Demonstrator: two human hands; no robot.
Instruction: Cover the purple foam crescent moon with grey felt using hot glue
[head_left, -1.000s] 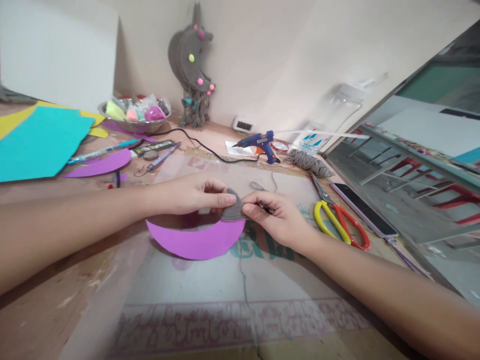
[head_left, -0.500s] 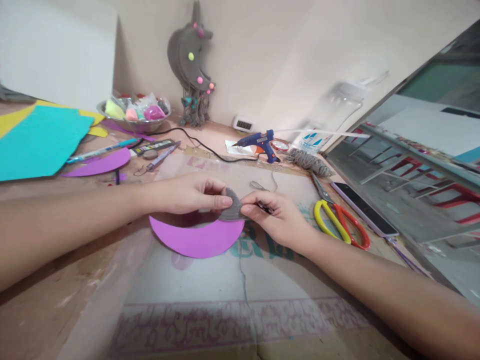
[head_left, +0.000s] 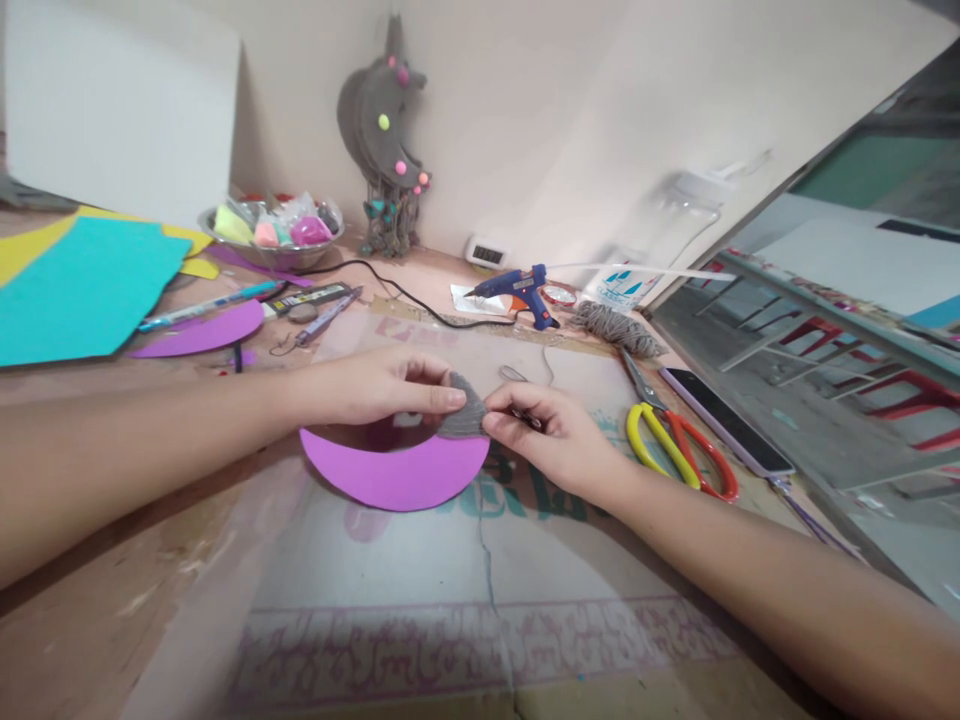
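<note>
- so the purple crescent [head_left: 397, 477] is out in front, over the clear printed sheet [head_left: 375, 575] on the worktop [head_left: 112, 630]; can't tell if its lower edge touches down or hangs just above
- left grip: the left hand [head_left: 367, 390] has its thumb clamped over the crescent's right-hand end, on the grey yarn wrap [head_left: 470, 412]; the fingers tuck in behind it
- right grip: the right hand [head_left: 559, 435] has thumb and fingertip pinched together at the outer edge of that wrap; I'd guess a strand is in there, but it's too small to tell
- handling, my read: basically weightless; it looks like thin card or foam sheet, holding its curve but probably quick to bend or crease, especially near the bare pointed tip on the left
- the wrap looks soft and a bit grabby; I'd expect the coils to slide if squeezed sideways, and the smooth purple part to be slicker
- where to hold: flat pinch across the wrapped end, thumb on top, like the left has it; keep off the thin tip; go light with the right, since a hard tug might bunch the coils or buckle the crescent
</note>
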